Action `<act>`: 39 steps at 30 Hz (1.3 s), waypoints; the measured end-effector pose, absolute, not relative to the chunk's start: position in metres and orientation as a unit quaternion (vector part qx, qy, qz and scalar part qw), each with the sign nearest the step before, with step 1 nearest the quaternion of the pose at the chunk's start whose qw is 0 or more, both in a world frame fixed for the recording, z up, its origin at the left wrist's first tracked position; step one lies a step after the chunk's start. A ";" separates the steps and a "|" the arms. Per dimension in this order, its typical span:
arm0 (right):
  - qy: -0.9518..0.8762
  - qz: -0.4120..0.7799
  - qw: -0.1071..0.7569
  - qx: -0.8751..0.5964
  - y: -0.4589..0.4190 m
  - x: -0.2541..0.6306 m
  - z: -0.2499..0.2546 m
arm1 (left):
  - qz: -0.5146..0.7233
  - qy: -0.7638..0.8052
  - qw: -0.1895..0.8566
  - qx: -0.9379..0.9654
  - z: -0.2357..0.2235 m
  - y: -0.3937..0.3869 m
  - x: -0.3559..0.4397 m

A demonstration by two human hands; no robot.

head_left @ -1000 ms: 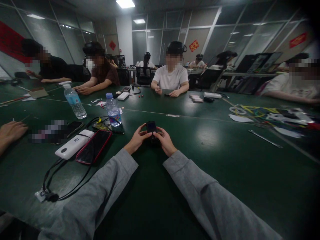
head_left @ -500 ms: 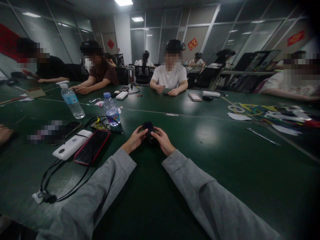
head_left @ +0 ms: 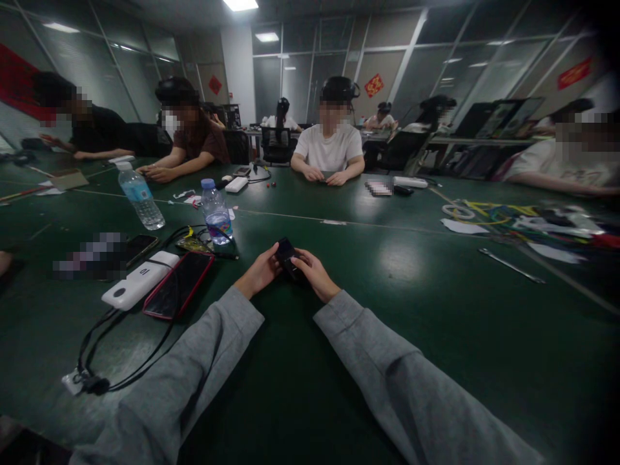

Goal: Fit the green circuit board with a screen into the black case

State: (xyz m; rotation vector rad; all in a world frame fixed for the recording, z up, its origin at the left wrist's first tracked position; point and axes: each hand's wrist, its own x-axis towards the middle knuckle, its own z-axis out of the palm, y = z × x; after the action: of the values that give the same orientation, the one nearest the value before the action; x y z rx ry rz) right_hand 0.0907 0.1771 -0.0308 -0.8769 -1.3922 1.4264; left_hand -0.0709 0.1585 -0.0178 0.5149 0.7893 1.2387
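"Grip first: what are the two hands doing?"

"Holding one thing together: the left hand (head_left: 259, 270) and the right hand (head_left: 317, 271) pinch a small black handheld device (head_left: 287, 250) from both sides. It sits midway between the left and right sides of the desk (head_left: 436, 310), in from the near edge. Whether it touches the surface, I cannot tell."

"And what has just changed?"

"Half a second ago the left thumb lay across its dark screen; now that thumb is back at the side, so the face is barer. I'd judge the right thumb is doing the work, near the lower end. Also, a co-worker's hand (head_left: 4, 262) has nearly left view at the left."

"Count the rest for me."

"Two water bottles, one white-capped bottle (head_left: 144, 199) and one blue-capped bottle (head_left: 216, 216). Two phones towards the desk's left: a red-rimmed phone (head_left: 192, 274) and a black phone (head_left: 140, 248). One white power bank (head_left: 126, 289) (a cord loops off it towards the near left corner). One slim metal wrench-like tool (head_left: 511, 265), towards the right edge, and one heap of cables (head_left: 520, 216) beyond it, too tangled to count."
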 end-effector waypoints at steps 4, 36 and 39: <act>-0.568 0.584 0.462 -0.350 0.177 0.091 -0.031 | 0.559 0.352 0.718 0.219 -0.015 0.156 -0.071; -0.622 0.541 0.427 -0.372 0.173 0.090 -0.029 | 0.569 0.352 0.719 0.190 -0.016 0.157 -0.073; -0.625 0.537 0.425 -0.374 0.174 0.090 -0.029 | 0.572 0.359 0.714 0.184 -0.016 0.158 -0.073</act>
State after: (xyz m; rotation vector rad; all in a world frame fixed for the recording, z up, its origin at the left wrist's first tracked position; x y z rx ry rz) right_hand 0.0896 0.1736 -0.0294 -0.9361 -1.5629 1.3436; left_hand -0.0732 0.1575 -0.0162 0.4080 0.7949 1.2670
